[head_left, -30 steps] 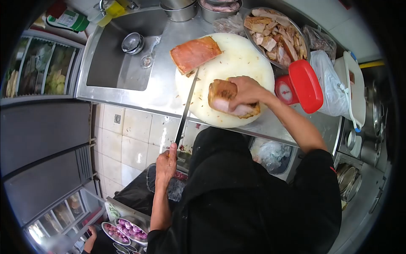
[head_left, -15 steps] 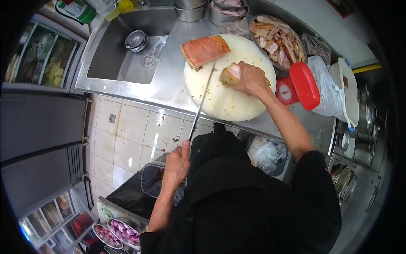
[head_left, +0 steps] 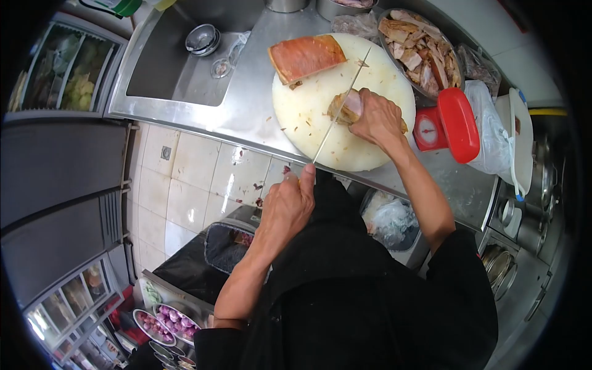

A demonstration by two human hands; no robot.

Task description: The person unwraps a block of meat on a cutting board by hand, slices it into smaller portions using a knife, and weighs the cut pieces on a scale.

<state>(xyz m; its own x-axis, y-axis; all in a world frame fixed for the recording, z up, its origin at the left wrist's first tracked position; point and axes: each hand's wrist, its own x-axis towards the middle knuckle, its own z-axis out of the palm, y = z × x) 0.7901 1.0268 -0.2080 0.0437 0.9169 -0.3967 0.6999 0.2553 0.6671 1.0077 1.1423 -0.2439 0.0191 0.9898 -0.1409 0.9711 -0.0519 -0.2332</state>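
My left hand [head_left: 287, 203] is closed round the handle of a long, thin-bladed knife [head_left: 356, 75]. The blade slants up and away over a round white chopping board [head_left: 302, 132], passing across the left end of a piece of roast meat [head_left: 351, 110]. Whether the edge has cut into that meat I cannot tell. My right hand [head_left: 379, 120] grips the piece from its right side, its fingers covering much of it. At the board's far left edge lies a larger slab of meat with smooth reddish-brown skin [head_left: 307, 57]. Small crumbs are scattered over the board.
Beyond the board stands a metal bowl of cut meat [head_left: 419, 52]. A red kitchen scale [head_left: 430, 128] sits close on the right, beside a white plastic bag [head_left: 487, 117]. Left of the board is a steel sink [head_left: 160, 74] with small metal bowls [head_left: 202, 40]. A lined bin [head_left: 225, 246] stands below.
My left hand has moved up and right, bringing the knife from beside the skin-on slab to across the held meat. My right hand still grips the same piece.
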